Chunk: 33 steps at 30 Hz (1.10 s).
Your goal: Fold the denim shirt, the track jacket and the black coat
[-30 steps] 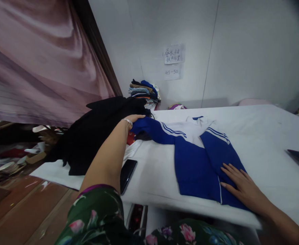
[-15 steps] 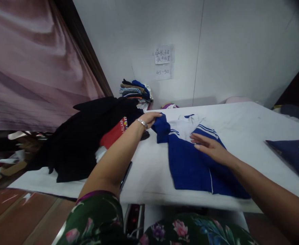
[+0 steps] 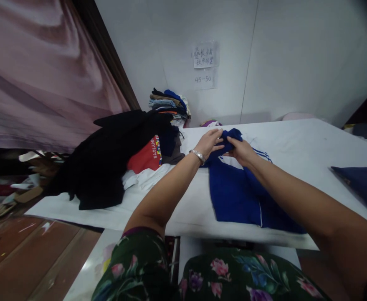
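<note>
A blue and white jacket with white stripes lies on the white table, its body spread toward the front edge. Its blue sleeve is gathered up near the collar end, between my two hands. My left hand, with a silver bracelet at the wrist, grips the sleeve from the left, its fingers slightly apart. From the right, my right hand pinches the same bunched cloth between thumb and fingers. My hands and the raised sleeve cover part of the jacket's white upper section.
Black clothing is heaped on the left, beside a red printed garment and white cloth. A stack of folded clothes stands against the wall. A dark blue printed item lies on the table at the right.
My left hand has carried the sleeve rightward over the jacket. My right hand has left the jacket's chest and taken hold of the sleeve too. The view has shifted slightly.
</note>
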Tool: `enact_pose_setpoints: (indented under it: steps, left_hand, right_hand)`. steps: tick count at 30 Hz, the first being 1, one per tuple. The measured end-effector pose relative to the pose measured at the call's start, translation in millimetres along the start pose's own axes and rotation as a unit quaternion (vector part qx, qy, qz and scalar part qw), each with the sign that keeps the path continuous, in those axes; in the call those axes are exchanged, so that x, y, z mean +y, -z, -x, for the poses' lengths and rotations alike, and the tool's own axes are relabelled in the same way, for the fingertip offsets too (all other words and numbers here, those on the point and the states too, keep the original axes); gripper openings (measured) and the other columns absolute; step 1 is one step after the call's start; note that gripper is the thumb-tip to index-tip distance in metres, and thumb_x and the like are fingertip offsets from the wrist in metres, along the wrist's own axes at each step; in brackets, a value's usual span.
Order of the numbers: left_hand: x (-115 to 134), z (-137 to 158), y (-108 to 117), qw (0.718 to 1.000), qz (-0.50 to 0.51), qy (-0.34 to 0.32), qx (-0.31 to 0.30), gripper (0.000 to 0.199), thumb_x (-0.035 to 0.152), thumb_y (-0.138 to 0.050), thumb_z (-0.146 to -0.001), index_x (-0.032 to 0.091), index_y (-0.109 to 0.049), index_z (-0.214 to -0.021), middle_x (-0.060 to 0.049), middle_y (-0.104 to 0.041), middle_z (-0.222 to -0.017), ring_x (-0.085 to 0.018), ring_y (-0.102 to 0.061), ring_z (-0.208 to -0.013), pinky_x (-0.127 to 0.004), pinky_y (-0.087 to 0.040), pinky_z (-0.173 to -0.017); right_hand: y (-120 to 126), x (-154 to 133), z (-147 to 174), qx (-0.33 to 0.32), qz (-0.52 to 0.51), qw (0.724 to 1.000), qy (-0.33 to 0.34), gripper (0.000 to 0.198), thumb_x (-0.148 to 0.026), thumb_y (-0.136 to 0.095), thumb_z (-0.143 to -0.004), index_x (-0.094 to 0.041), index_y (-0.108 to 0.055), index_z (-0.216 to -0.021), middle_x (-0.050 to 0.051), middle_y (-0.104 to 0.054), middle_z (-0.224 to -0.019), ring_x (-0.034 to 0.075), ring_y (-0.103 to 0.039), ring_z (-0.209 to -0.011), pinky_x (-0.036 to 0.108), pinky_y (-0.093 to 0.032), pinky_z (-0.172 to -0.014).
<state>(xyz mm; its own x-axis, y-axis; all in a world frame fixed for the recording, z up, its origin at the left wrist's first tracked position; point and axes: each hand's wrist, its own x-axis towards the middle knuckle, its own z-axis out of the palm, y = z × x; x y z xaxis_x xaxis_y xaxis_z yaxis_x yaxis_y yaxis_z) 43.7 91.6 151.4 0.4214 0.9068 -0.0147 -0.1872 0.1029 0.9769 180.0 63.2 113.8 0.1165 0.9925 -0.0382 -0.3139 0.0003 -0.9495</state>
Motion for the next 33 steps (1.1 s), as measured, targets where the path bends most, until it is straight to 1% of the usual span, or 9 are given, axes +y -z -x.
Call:
enact_pose_setpoints:
  steps: [3,7,11,14,17,22,25,29,33]
  left_hand:
    - [-13.7,13.6,15.1,0.996,-0.03,-0.036,0.078,0.03,0.032,-0.058,-0.085,0.017,-0.055,-0.111,-0.011,-0.054,-0.127,-0.02,-0.058,-0.105,-0.031,-0.053,-0.079]
    - [-62.7,33.3,35.6,0.982,-0.113,0.025,0.146,0.032,0.028,-0.057,-0.084,0.015,-0.055,-0.114,-0.013,-0.059,-0.12,-0.02,-0.06,-0.101,-0.027,-0.053,-0.07]
    - [-122.2,54.4,46.0,0.947,-0.259,0.108,0.155,0.04,0.027,-0.062,-0.08,0.015,-0.054,-0.117,-0.014,-0.055,-0.128,-0.021,-0.059,-0.104,-0.028,-0.051,-0.075]
    - [-146.2,66.3,45.2,0.93,-0.319,0.122,0.138,0.045,0.03,-0.064,-0.079,0.016,-0.053,-0.12,-0.013,-0.058,-0.126,-0.021,-0.059,-0.105,-0.03,-0.049,-0.082]
    - [-150.3,71.5,40.0,0.931,-0.325,0.115,0.123,0.048,0.03,-0.064,-0.079,0.014,-0.052,-0.123,-0.013,-0.062,-0.118,-0.021,-0.061,-0.101,-0.03,-0.048,-0.085]
    - [-151.8,69.2,31.5,0.949,-0.255,0.143,0.116,0.057,0.024,-0.064,-0.078,0.014,-0.043,-0.131,-0.009,-0.069,-0.1,-0.018,-0.066,-0.082,-0.029,-0.052,-0.074]
    - [-155.5,64.5,24.2,0.961,-0.225,0.128,0.099,0.058,0.017,-0.063,-0.076,0.017,-0.044,-0.13,-0.006,-0.07,-0.095,-0.016,-0.066,-0.08,-0.028,-0.052,-0.075]
    - [-151.4,54.5,5.0,0.959,-0.261,0.09,0.065,0.059,0.017,-0.062,-0.075,0.018,-0.044,-0.132,-0.007,-0.069,-0.101,-0.017,-0.065,-0.087,-0.028,-0.05,-0.081]
    - [-141.7,41.3,-23.2,0.935,-0.345,0.076,0.014,0.06,0.02,-0.059,-0.076,0.014,-0.044,-0.133,-0.009,-0.067,-0.106,-0.019,-0.063,-0.092,-0.029,-0.049,-0.085]
  right_hand:
    - [3.7,-10.0,-13.6,0.006,-0.043,0.999,-0.015,0.011,-0.024,-0.049,-0.089,-0.019,-0.059,-0.092,0.001,-0.068,-0.076,0.015,-0.064,-0.066,0.039,-0.057,-0.069]
    - [8.0,-25.3,-31.0,-0.016,-0.058,0.998,-0.017,0.016,-0.028,-0.043,-0.093,-0.02,-0.057,-0.091,0.001,-0.068,-0.072,0.015,-0.065,-0.065,0.039,-0.057,-0.071]
    - [9.7,-40.0,-44.5,-0.023,-0.053,0.998,0.0,0.019,-0.03,-0.041,-0.094,-0.02,-0.056,-0.09,0.002,-0.069,-0.073,0.016,-0.066,-0.067,0.04,-0.057,-0.071]
    - [11.4,-51.7,-53.4,-0.015,-0.05,0.998,0.017,0.019,-0.031,-0.041,-0.094,-0.02,-0.056,-0.09,0.002,-0.069,-0.076,0.017,-0.066,-0.07,0.04,-0.057,-0.072]
    - [16.7,-64.0,-62.9,-0.005,-0.05,0.998,0.03,0.019,-0.032,-0.041,-0.093,-0.02,-0.056,-0.091,0.002,-0.068,-0.077,0.017,-0.067,-0.072,0.04,-0.057,-0.072]
    - [30.9,-85.6,-73.1,0.021,-0.041,0.997,0.062,0.017,-0.032,-0.044,-0.092,-0.02,-0.056,-0.092,0.003,-0.067,-0.08,0.017,-0.065,-0.071,0.038,-0.058,-0.068]
    - [38.9,-99.6,-72.5,0.037,-0.03,0.996,0.073,0.018,-0.031,-0.042,-0.093,-0.019,-0.056,-0.091,0.003,-0.066,-0.081,0.016,-0.065,-0.072,0.037,-0.057,-0.068]
    - [51.7,-117.6,-69.4,0.061,-0.025,0.994,0.085,0.019,-0.029,-0.041,-0.094,-0.019,-0.057,-0.09,0.003,-0.066,-0.082,0.017,-0.064,-0.076,0.037,-0.056,-0.069]
    - [69.2,-131.8,-67.3,0.085,-0.018,0.991,0.1,0.018,-0.026,-0.04,-0.094,-0.018,-0.056,-0.091,0.004,-0.066,-0.084,0.018,-0.064,-0.077,0.04,-0.054,-0.071]
